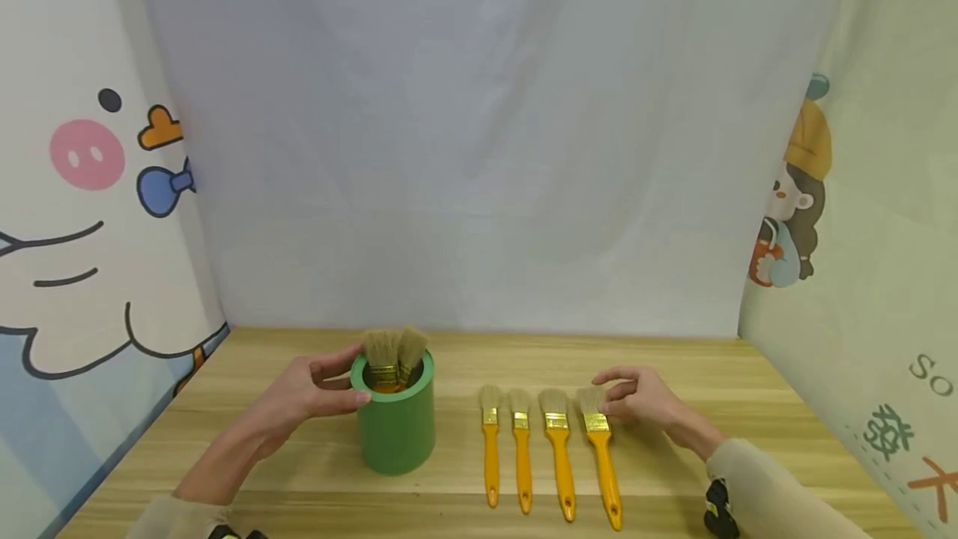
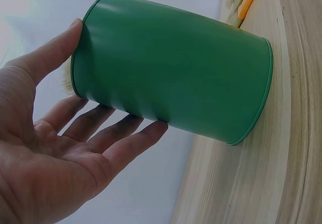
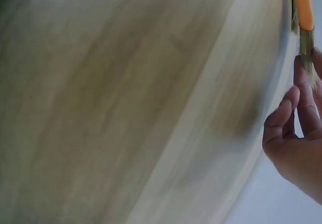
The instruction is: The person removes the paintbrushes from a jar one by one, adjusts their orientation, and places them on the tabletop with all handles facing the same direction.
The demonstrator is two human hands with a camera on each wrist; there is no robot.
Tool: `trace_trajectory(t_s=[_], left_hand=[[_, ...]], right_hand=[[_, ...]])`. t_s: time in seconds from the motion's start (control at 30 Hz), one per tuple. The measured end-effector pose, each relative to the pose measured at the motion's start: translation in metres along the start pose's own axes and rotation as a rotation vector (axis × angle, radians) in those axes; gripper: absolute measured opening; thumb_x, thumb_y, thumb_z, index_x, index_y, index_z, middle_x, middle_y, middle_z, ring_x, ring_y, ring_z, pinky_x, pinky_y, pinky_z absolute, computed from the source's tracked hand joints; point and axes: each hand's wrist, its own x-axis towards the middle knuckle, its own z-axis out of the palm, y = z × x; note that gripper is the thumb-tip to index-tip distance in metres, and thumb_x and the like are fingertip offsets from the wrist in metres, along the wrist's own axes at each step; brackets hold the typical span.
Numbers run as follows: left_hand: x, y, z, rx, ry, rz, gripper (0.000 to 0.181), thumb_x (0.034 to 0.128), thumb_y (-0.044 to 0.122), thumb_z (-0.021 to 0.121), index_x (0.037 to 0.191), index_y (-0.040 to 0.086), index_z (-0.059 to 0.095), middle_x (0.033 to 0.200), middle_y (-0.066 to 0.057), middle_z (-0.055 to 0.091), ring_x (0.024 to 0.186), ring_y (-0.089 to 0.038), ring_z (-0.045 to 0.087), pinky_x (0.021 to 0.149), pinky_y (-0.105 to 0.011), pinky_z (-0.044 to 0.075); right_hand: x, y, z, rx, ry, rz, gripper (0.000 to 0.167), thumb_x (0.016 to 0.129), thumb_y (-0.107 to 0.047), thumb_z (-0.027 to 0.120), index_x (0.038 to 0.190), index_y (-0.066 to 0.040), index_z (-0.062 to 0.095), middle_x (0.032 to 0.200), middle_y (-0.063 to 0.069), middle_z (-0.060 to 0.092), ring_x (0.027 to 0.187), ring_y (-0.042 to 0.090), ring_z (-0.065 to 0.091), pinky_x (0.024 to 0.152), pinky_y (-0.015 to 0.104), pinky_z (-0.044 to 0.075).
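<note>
A green cylindrical cup [image 1: 397, 435] stands upright on the table, holding paintbrushes [image 1: 383, 356] bristles up. My left hand [image 1: 299, 393] grips its upper part from the left, thumb at the rim; the left wrist view shows the fingers [image 2: 118, 138] against the cup [image 2: 171, 68]. Right of the cup lie several yellow-handled paintbrushes [image 1: 556, 431] in a row, bristles away from me. At the rightmost brush [image 1: 604, 464], my right hand [image 1: 647, 402] has its fingertips on the bristle end. The right wrist view shows the right hand [image 3: 297, 128] with fingers on either side of the bristles [image 3: 309, 65].
The wooden table [image 1: 299, 481] has a pale curtain [image 1: 479, 148] hanging behind it. Cloths with cartoon prints hang at the left [image 1: 67, 298] and at the right [image 1: 861, 273].
</note>
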Motion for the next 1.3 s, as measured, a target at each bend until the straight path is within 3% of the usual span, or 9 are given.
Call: trace_trajectory(t_s=[0.43, 0.77, 1.3], left_hand=[[0.0002, -0.0008, -0.0006, -0.001, -0.003, -0.001, 0.088, 0.0971, 0.015, 0.078, 0.165, -0.001, 0.025, 0.168, -0.024, 0.025, 0.146, -0.051, 0.037, 0.103, -0.041, 0.054], [0.0003, -0.0031, -0.0007, 0.001, 0.003, -0.006, 0.088, 0.0968, 0.016, 0.079, 0.165, -0.001, 0.026, 0.168, -0.024, 0.025, 0.146, -0.05, 0.037, 0.103, -0.04, 0.054], [0.0008, -0.0022, -0.0012, -0.001, 0.003, -0.003, 0.088, 0.0968, 0.016, 0.079, 0.165, 0.0, 0.027, 0.168, -0.024, 0.026, 0.145, -0.049, 0.039, 0.103, -0.04, 0.054]], right_hand=[[-0.0032, 0.0062, 0.0016, -0.051, 0.009, -0.037, 0.04, 0.092, 0.006, 0.074, 0.13, 0.016, 0.062, 0.098, 0.019, 0.074, 0.087, 0.023, 0.071, 0.078, 0.033, 0.059], [-0.002, 0.0094, 0.0045, -0.147, 0.033, -0.053, 0.038, 0.092, 0.003, 0.077, 0.126, 0.014, 0.064, 0.098, 0.015, 0.073, 0.088, 0.022, 0.067, 0.076, 0.03, 0.054], [-0.0003, 0.0077, 0.0068, -0.177, 0.053, -0.111, 0.035, 0.089, 0.005, 0.08, 0.12, 0.016, 0.066, 0.098, 0.015, 0.071, 0.089, 0.025, 0.065, 0.073, 0.026, 0.052]])
